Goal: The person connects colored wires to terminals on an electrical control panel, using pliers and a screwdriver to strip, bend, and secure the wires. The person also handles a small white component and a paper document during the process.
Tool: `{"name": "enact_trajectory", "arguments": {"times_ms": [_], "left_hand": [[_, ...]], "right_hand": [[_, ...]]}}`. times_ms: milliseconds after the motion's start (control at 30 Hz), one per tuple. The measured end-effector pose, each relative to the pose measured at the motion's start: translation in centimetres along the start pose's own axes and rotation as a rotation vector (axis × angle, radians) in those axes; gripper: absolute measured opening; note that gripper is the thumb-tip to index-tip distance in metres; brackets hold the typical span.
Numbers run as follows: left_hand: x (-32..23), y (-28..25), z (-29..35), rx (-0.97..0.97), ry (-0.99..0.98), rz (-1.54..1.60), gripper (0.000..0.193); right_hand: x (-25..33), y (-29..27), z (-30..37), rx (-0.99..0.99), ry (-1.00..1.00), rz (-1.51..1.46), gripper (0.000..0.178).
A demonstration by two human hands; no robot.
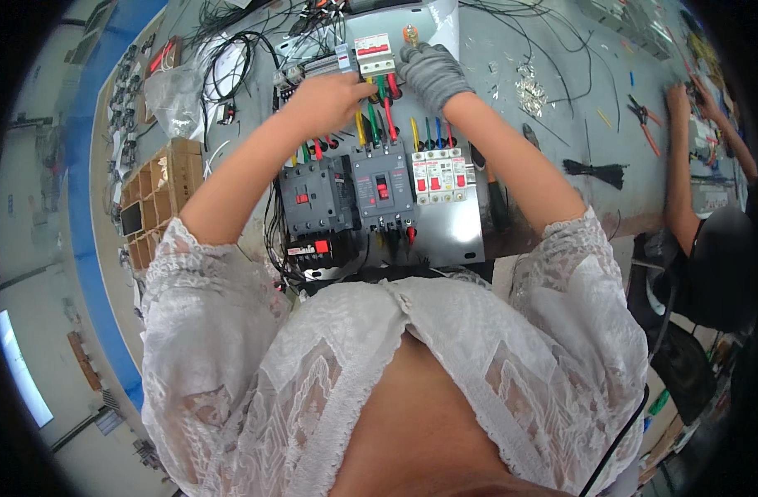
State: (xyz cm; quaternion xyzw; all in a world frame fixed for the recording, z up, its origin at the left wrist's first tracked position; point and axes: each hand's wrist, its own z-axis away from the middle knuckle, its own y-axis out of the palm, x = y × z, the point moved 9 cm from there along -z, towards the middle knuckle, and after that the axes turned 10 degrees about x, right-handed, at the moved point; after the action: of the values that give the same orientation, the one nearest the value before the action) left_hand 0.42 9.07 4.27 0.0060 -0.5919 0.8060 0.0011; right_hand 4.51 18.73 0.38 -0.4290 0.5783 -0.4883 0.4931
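Observation:
My bare left hand [333,103] is closed, with its fingertips at a yellow wire [370,85] just below a white circuit breaker with a red switch bar [374,50]. Green and red wires run down beside it. To the breaker's right is my gloved right hand [435,76], its fingers curled. A small orange and gold piece [410,35] shows past those fingertips; whether they grip it is unclear. Nearer me on the metal mounting plate [451,236] sit a dark contactor [312,196], a grey moulded-case breaker [382,186] and several small white breakers [439,176].
On the left stand a divided cardboard box [176,178] and a clear plastic bag [173,101]. Right of the plate lie loose metal terminals [531,89], a bundle of black cable ties [594,172] and red-handled pliers [646,124]. Another person's arms [681,166] work at the far right.

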Motion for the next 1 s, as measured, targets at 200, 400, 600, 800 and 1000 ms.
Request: {"name": "enact_trajectory", "arguments": {"times_ms": [200,400,600,800,1000], "left_hand": [[0.0,0.9,1.3,-0.092,-0.087,0.15,0.038],[1.1,1.6,1.6,-0.136,-0.093,0.224,0.033],[1.9,3.0,1.6,-0.124,-0.193,0.429,0.037],[3.3,5.2,0.6,-0.067,-0.193,0.639,0.051],[4.0,6.6,-0.6,-0.002,-0.18,0.973,0.057]], "right_hand": [[0.9,0.0,2.3,0.063,-0.268,-0.001,0.037],[0.5,-1.9,2.6,0.144,-0.37,0.128,0.041],[3.4,-2.8,1.7,0.285,-0.373,0.183,0.036],[4.0,1.4,1.1,0.495,-0.257,0.192,0.037],[3.5,4.2,0.1,0.723,0.178,-0.044,0.05]]}}
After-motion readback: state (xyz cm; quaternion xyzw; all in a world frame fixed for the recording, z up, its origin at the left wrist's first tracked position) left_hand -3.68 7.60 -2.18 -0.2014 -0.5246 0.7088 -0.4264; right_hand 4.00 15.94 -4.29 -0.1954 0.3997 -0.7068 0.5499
